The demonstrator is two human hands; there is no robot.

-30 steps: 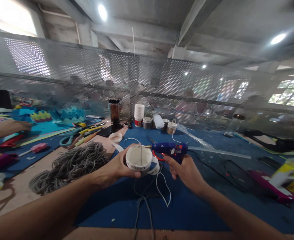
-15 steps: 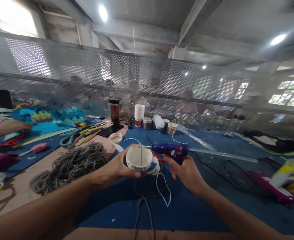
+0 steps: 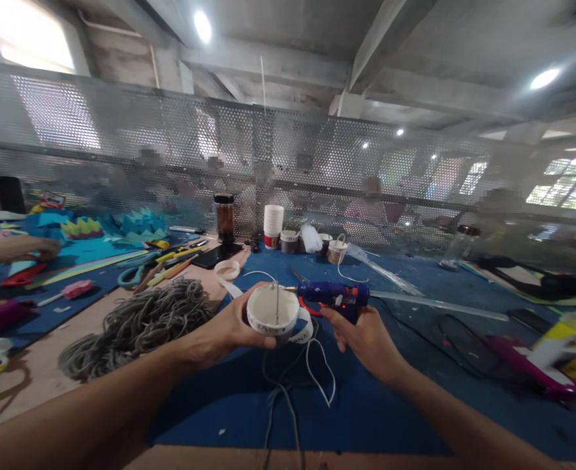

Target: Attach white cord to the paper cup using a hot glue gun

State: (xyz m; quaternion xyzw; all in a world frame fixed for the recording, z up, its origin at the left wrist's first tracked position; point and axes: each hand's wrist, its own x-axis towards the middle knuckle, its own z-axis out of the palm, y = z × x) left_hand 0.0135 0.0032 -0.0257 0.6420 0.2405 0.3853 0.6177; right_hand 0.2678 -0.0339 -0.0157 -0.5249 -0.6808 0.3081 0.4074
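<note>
My left hand [image 3: 234, 323] is closed around a small paper cup [image 3: 273, 313] whose open mouth faces me. A printed ribbon [image 3: 304, 331] runs around the cup, its loose end curling off the right side. Grey cord [image 3: 277, 303] crosses the cup's mouth, and more cord hangs below onto the blue mat. In my right hand [image 3: 366, 336] is a blue hot glue gun [image 3: 334, 295], its nozzle at the cup's far right rim. A clear glue stick [image 3: 439, 305] sticks out of its back. Red-handled scissors [image 3: 312, 305] lie partly hidden behind the gun.
A heap of grey cord [image 3: 141, 323] lies left, near a ribbon roll [image 3: 226, 269], a phone [image 3: 217, 255] and teal scissors [image 3: 134, 274]. Stacked cups [image 3: 273, 227] and a dark bottle [image 3: 224, 219] stand behind. Another person's hand [image 3: 43, 248] is far left; a purple glue gun [image 3: 537, 369] lies right.
My hands, the cup and the glue gun hold almost still. At the far left, the other person's hand has shifted slightly.
</note>
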